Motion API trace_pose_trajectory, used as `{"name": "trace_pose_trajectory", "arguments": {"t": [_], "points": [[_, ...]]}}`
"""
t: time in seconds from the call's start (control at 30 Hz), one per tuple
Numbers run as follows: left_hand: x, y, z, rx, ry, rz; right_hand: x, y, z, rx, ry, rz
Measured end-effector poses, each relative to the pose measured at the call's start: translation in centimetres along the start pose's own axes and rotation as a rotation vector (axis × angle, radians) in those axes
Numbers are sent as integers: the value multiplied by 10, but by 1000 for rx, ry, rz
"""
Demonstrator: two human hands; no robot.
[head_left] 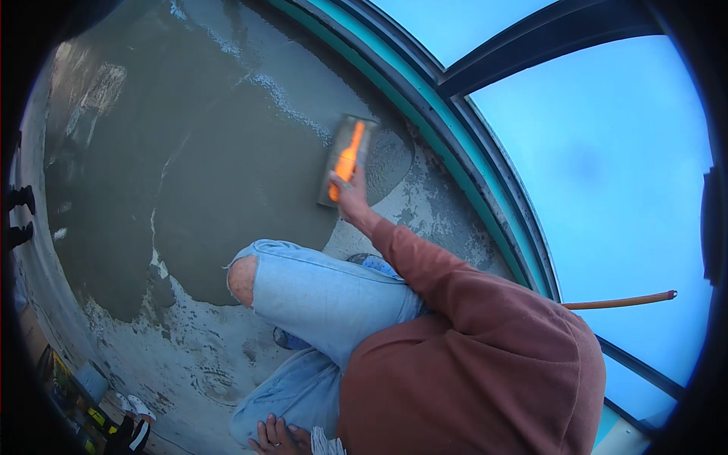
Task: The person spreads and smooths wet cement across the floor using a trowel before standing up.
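Observation:
My right hand (349, 193) grips the orange handle (347, 155) of a flat rectangular trowel (364, 135), whose plate rests on wet grey cement (189, 152) near its curved right edge. The trowel is slightly blurred. My left hand (280, 436) is at the bottom edge, fingers apart on my jeans, with a whitish bunched material (330, 446) beside it that I cannot make out. My bent knee (243, 280) shows through torn denim above the cement.
A curved teal frame (428, 129) with pale blue panels (607, 189) borders the right, where an orange hose-like piece (618, 303) juts out. Rougher pale cement (205, 356) lies around me. Dark shoes or feet (20, 199) are at the far left; white sandals (140, 404) and assorted items sit lower left.

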State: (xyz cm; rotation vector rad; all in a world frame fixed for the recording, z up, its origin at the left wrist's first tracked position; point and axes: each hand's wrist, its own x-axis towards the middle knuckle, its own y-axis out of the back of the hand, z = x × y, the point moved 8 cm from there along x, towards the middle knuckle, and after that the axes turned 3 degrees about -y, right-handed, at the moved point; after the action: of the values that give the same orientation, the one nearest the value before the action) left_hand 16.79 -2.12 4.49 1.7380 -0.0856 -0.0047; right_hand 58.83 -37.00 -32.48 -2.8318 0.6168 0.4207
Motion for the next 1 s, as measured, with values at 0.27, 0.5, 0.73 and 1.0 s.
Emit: {"name": "trace_pose_trajectory", "arguments": {"t": [0.27,0.5,0.73,1.0], "points": [[11,3,2,-37,32,-27,88,-46,11,293,-173,127],[-2,-8,-10,43,27,-37,71,52,10,384,-117,289],[5,-12,-17,-11,-19,-30,20,117,9,359,-227,367],[19,-13,-19,-23,-51,-6,-43,123,-2,287,-302,387]]}}
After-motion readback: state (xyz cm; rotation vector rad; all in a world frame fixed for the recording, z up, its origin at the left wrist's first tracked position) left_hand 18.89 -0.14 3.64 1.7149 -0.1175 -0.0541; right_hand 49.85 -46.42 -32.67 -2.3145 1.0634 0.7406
